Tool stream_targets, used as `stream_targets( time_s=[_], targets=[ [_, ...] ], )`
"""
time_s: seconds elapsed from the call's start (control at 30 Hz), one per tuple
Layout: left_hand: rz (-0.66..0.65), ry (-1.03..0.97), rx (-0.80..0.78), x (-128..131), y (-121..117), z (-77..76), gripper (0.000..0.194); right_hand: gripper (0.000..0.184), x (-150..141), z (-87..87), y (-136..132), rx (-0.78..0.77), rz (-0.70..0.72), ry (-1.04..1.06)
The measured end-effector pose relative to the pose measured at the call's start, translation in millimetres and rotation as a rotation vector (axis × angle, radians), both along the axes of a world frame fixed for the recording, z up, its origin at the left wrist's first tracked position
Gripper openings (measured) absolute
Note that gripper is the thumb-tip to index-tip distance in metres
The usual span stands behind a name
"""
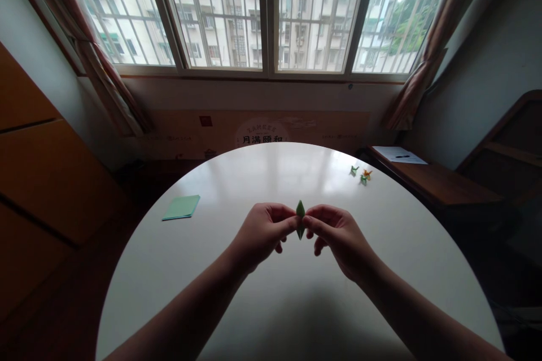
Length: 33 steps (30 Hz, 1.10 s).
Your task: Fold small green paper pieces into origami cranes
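Paper (300,208), green and folded to a slim pointed diamond, is held over the middle of the tabletop (271,316), its two tips showing past the thumbs. From where I stand, the left hand (262,234) has a narrow grip on one side of it, thumb against finger, and the right hand (341,234) pinches the other side likewise; any crease under the thumbs is hidden from me. I'd say this folding goes best with a light, even pinch, thumbs level, and the tips lined up before any pressing; a piece so small would probably crumple if squeezed hard or tugged. Off to the left lies a stack of pale green sheets (181,207), and beyond the right hand sit three little folded figures (363,179), two green and one orange, well apart from the busy fingers.
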<state>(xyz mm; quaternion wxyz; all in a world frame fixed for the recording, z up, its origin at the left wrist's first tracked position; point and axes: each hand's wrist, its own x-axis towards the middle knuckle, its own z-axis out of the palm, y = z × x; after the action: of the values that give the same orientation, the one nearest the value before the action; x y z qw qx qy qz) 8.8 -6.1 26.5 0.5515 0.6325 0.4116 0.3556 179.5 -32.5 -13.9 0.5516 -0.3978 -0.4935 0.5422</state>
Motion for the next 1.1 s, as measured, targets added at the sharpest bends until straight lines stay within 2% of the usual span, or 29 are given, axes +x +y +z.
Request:
stream_targets(
  time_s=[0.43,0.7,0.97,1.1],
  targets=[
    [-0.072,-0.068,-0.069,-2.5,2.6,-2.5,0.022,0.028,0.4,-0.2,-0.3,0.011,-0.056,0.006],
    [-0.041,-0.076,-0.086,-1.6,1.8,0.4,0.022,0.026,1.3,-1.4,-0.2,0.028,-0.046,-0.001],
    [-0.005,-0.114,-0.076,-2.6,3.2,-0.2,0.023,0.021,-0.3,0.7,-1.9,0.148,-0.051,-0.034],
    [0.040,-0.147,-0.052,0.1,2.1,-2.6,0.026,0.025,-3.1,1.6,-3.0,0.179,-0.079,-0.056]
  ],
)
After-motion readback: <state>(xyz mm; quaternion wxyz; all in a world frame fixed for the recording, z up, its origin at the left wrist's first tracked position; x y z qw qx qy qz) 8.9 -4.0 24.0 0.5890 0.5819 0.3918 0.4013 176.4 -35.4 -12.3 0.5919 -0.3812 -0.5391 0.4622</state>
